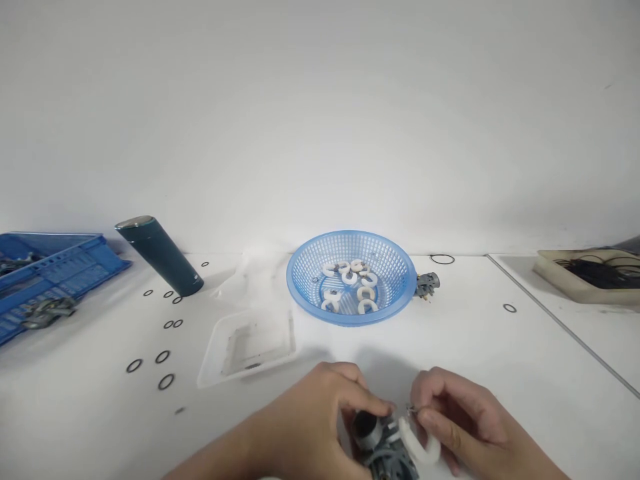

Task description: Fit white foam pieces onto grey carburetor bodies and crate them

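While the L hand has thumb + fingers wrapped round a grey metal body at the bottom edge of view, the R hand has thumb + index pinched on a small metal bit by the near end of a white U-piece. Can't tell if the R fingers also grip the U-piece itself or it just hangs off the bit. U-piece sits right up against the body's R side, approx. in line w/ it; can't tell if they're joined.

Step in hand, my guess: fine 2-hand work where U-piece & body meet, prob. lining up the bit. Next move prob. calls for a steady L hold on the body + a light, exact R fingertip pinch, b/c the bit is tiny & could slip.

More white U-pieces lie in a round blue basket ahead of the hands; a 2nd metal part is just R of its rim. Clear tray is L of the basket, w/ loose black rings further L. Beyond: dark flask, tilted in view, blue crate far L, pale bin w/ dark contents far R.
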A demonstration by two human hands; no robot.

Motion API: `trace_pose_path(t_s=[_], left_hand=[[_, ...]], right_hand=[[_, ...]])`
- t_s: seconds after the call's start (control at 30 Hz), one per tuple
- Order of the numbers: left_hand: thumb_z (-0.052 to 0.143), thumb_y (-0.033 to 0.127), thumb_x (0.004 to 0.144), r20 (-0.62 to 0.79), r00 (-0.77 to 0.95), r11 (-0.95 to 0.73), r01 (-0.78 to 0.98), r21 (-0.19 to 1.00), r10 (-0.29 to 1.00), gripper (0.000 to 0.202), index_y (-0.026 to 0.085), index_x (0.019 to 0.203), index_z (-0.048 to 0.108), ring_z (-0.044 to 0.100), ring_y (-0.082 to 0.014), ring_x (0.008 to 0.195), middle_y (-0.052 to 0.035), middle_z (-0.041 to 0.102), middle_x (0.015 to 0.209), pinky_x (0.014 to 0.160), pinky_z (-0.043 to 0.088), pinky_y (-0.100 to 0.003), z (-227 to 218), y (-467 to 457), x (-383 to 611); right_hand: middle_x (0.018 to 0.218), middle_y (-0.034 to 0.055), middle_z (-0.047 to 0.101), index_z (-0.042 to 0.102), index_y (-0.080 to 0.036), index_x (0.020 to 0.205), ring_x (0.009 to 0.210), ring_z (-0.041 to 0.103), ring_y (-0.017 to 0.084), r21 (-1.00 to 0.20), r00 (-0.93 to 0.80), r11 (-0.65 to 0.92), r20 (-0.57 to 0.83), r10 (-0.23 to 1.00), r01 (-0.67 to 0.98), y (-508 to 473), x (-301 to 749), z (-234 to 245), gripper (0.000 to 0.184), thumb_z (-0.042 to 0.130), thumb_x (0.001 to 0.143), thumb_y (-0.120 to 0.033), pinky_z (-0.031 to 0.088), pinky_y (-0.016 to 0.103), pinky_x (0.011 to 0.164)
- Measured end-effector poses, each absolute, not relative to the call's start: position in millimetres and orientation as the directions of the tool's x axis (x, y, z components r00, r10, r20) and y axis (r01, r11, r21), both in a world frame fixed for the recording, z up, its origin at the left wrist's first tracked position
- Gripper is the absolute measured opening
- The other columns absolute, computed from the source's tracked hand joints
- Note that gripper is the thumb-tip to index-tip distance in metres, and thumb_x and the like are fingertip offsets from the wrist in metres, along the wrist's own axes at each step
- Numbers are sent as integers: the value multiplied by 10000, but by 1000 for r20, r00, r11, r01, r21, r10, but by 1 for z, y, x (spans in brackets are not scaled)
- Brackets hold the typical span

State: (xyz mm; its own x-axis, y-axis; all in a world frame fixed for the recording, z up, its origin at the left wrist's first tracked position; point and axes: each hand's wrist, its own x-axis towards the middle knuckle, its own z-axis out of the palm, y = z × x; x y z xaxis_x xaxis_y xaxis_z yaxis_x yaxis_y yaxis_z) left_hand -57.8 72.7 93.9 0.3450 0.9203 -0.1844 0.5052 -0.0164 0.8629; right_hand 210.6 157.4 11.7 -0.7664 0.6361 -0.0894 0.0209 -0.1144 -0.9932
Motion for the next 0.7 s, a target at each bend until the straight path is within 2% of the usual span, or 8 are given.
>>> trace_pose_path(t_s=[0.13, 0.23, 0.3, 0.43, 0.53, 0.63, 0.7], left_hand=[[1036, 521, 672, -356, 350, 197, 416, 888, 866, 627, 290, 1241, 908, 692, -160, 752, -21, 728, 986, 576, 503, -217, 99, 67, -66], [1064, 496, 654, -476, 368, 390, 287, 875, 799, 780, 270, 1372, 862, 708, -161, 666, -29, 822, 908, 569, 569, -238, 89, 66, -68], [1065, 484, 672, -502, 349, 444, 236, 864, 791, 814, 247, 1417, 838, 711, -159, 651, -62, 861, 914, 549, 586, -237, 82, 68, -67], [1037, 515, 741, -500, 304, 452, 217, 865, 811, 842, 307, 1513, 770, 717, -155, 658, -70, 874, 937, 497, 582, -209, 76, 73, -64], [949, 572, 855, -462, 277, 396, 261, 880, 843, 750, 359, 1543, 742, 732, -165, 748, -75, 865, 1071, 478, 580, -183, 77, 73, -60], [807, 606, 985, -408, 255, 337, 281, 899, 877, 671, 313, 1581, 706, 746, -181, 797, -99, 820, 1143, 453, 553, -166, 76, 71, -53], [715, 568, 1059, -360, 288, 284, 273, 919, 887, 544, 248, 1499, 741, 757, -182, 827, -107, 791, 1143, 482, 553, -159, 74, 70, -49]], right_hand=[[865, 34, 687, 694, -211, 935, 776, 660, 178, -998, -741, -29, 22, 672, -55, 150, 215, 27, 476, 791, 1104, -646, 532, 282, 733], [902, 56, 698, 744, -227, 952, 790, 700, 204, -990, -780, 92, 139, 610, -105, 146, 218, 30, 385, 775, 1132, -566, 565, 303, 739], [899, 71, 713, 761, -238, 963, 800, 718, 228, -981, -798, 169, 174, 577, -92, 143, 217, 29, 341, 772, 1136, -531, 576, 313, 725], [887, 60, 715, 757, -264, 962, 785, 705, 224, -964, -797, 259, 200, 570, -56, 140, 215, 28, 289, 763, 1143, -489, 566, 300, 708], [880, 51, 707, 751, -280, 955, 783, 702, 224, -948, -772, 316, 224, 595, -32, 138, 213, 31, 267, 742, 1154, -458, 567, 298, 705], [846, 43, 691, 743, -279, 935, 740, 680, 213, -925, -734, 378, 241, 635, 24, 137, 213, 35, 277, 724, 1158, -442, 555, 290, 678], [842, 35, 682, 745, -278, 943, 734, 673, 205, -922, -706, 383, 235, 668, 55, 136, 213, 35, 278, 713, 1163, -445, 554, 280, 676]])
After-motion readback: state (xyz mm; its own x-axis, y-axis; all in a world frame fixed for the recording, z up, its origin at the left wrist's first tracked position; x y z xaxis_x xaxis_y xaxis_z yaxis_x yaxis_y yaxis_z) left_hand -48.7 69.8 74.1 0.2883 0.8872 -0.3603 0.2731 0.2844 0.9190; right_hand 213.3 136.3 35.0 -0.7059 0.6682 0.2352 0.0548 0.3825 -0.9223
